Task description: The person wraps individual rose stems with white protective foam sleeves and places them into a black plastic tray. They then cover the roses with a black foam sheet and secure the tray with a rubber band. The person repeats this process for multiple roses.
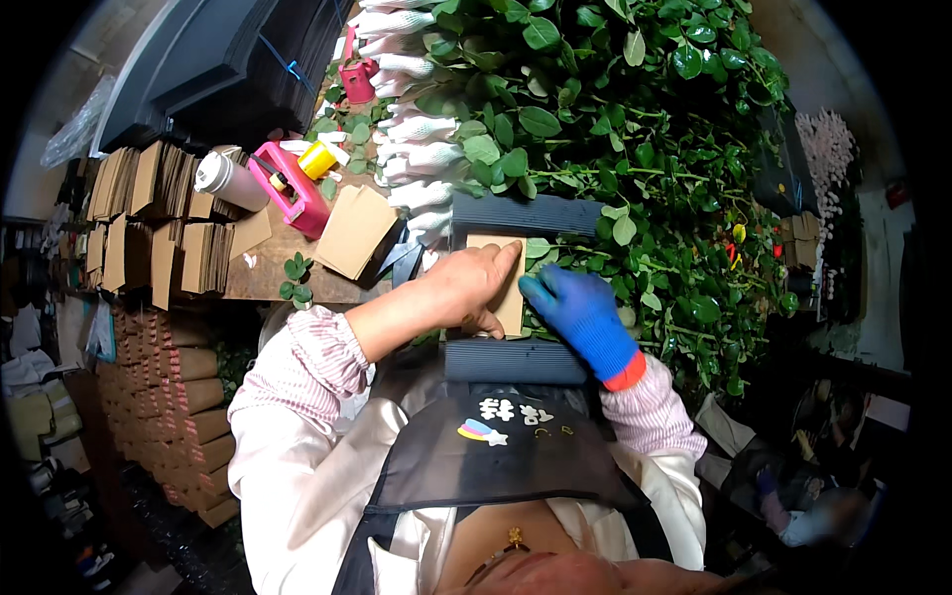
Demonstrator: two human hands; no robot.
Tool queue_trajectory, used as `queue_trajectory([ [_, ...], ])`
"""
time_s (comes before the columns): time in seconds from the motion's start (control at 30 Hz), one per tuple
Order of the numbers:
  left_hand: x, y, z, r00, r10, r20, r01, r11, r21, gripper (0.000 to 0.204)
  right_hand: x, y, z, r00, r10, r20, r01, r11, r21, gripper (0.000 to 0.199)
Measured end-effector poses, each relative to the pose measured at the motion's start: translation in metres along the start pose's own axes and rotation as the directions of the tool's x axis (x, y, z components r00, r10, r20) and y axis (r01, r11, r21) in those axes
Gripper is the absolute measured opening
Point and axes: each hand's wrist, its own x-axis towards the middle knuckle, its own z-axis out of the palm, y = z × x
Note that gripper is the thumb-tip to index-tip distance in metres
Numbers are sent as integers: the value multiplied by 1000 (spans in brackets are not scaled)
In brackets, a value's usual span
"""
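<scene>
A tan cardboard sheet (512, 309) lies between two dark ribbed rolls, the far roll (531, 214) and the near roll (516, 362). My bare left hand (474, 286) holds the sheet down, thumb toward its near part and fingers toward its far right corner. At the sheet's right edge is my right hand (583, 309) in a blue glove, fingers bent together beside leafy green stems (635, 258). Whatever its fingertips pinch is hidden. A green leaf (536, 248) touches the sheet's far right corner.
Left on the wooden table (260, 278) are a cardboard stack (355, 232), a pink container (290, 190), a yellow roll (317, 160), a white-lidded cup (230, 181) and several cardboard bundles (129, 253). White netted bundles (420, 159) line the foliage. Wrapped brown bundles (183, 407) are piled lower left.
</scene>
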Motion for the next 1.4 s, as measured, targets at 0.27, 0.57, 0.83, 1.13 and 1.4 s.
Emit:
queue_trajectory([
  [0.27,10,4,-3,994,-60,86,56,997,56,105,-117,112,44,828,435,353,-466,885,3,41],
  [0.57,16,-20,17,983,-162,88,149,980,133,69,-57,-21,-5,728,-619,-295,522,779,-347,62],
  [0.83,-8,-7,-1,981,87,-172,-56,983,174,37,32,4,9,976,-185,-117,190,981,31,27],
  [1.13,-39,-18,44,828,430,-360,-331,893,305,39,25,-23,-28,829,-391,-399,367,920,-139,21],
  [1.4,-30,-15,54,811,382,-443,-261,914,311,38,69,2,-43,851,-505,-143,374,774,-511,70],
])
